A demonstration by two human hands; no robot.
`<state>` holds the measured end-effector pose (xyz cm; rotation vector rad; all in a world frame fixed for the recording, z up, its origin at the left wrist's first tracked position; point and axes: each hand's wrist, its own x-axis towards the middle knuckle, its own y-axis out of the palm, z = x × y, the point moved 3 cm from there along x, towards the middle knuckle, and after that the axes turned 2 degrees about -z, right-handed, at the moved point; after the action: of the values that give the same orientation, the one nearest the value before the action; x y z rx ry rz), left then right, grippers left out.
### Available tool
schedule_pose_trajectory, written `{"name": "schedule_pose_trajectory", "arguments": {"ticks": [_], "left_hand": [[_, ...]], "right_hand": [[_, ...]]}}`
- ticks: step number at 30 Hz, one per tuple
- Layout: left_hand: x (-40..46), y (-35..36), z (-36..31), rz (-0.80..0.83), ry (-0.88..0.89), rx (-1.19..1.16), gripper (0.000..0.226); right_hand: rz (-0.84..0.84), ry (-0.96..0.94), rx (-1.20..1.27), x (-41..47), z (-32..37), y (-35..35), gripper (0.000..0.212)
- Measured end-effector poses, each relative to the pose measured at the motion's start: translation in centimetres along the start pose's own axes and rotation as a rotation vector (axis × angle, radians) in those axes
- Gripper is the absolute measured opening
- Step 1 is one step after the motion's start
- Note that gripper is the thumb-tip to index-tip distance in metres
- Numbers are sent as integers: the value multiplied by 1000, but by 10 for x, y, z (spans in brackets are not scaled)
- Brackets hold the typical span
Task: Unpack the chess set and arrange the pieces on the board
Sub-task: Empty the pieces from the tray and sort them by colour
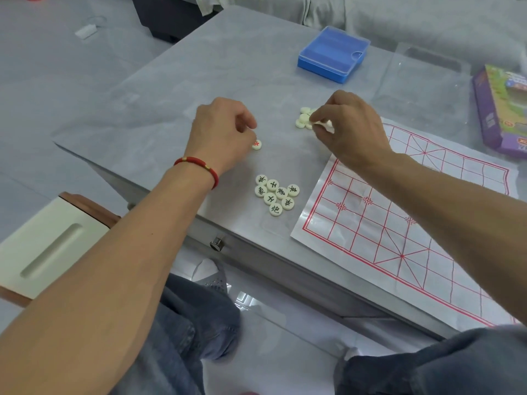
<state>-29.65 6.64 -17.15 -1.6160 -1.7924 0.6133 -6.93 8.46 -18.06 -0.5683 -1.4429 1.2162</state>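
Note:
A white sheet board with red grid lines [399,218] lies at the table's right front. Several cream round pieces with black characters [275,195] sit in a cluster just left of the board. Farther back lies a small heap of cream pieces face down [302,120]. My right hand [350,129] is over that heap, and its fingertips pinch one cream piece. My left hand [221,132], fingers curled, touches a single cream piece with a red character [256,145] at its fingertips; whether it grips the piece is hidden.
A blue plastic case with a clear lid [332,54] stands at the back of the grey table [159,115]. A purple game box [502,109] lies at the right edge. A white stool [48,246] stands to the left. My knees are under the table's front edge.

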Motion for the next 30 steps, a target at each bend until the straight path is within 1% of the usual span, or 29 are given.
{"name": "schedule_pose_trajectory", "arguments": {"ticks": [1, 3, 5, 8, 10, 12, 13, 15, 16, 17, 18, 22, 25, 27, 30], "left_hand": [[-2, 7, -5, 58, -10, -96, 19], [-9, 20, -14, 199, -93, -346, 9], [-15, 29, -22, 325, -170, -590, 8], [-21, 34, -24, 393, -212, -744, 20], [-21, 35, -21, 416, -235, -788, 21], [-19, 36, -18, 398, -230, -732, 16], [-17, 36, -17, 370, -203, -633, 12], [-12, 37, -15, 291, -70, -287, 9], [-12, 37, -17, 265, 10, -118, 12], [-13, 38, -19, 253, 71, -8, 15], [-13, 39, -22, 259, 105, 42, 18], [-14, 42, -27, 317, 133, 81, 16], [-14, 44, -28, 354, 177, 137, 17], [-13, 45, -27, 386, 177, 162, 17], [-12, 42, -26, 417, 161, 129, 15]], "right_hand": [[-14, -36, 54, -7, 8, -5, 17], [-56, -112, 126, -21, 25, -16, 15], [-78, -144, 184, -32, 35, -22, 14], [-52, -107, 278, -41, 37, -24, 11], [-13, -88, 340, -43, 36, -23, 10], [16, -50, 369, -42, 31, -22, 12], [17, -15, 356, -41, 25, -19, 12], [3, 87, 274, -36, 6, -14, 12], [3, 139, 217, -33, -5, -11, 14], [13, 183, 164, -29, -14, -9, 15], [31, 212, 118, -24, -22, -7, 17], [102, 186, 13, 0, -29, 3, 25], [149, 173, 10, 17, -24, 15, 28], [179, 163, 10, 26, -20, 25, 32], [230, 154, -35, 36, -14, 34, 39]]}}
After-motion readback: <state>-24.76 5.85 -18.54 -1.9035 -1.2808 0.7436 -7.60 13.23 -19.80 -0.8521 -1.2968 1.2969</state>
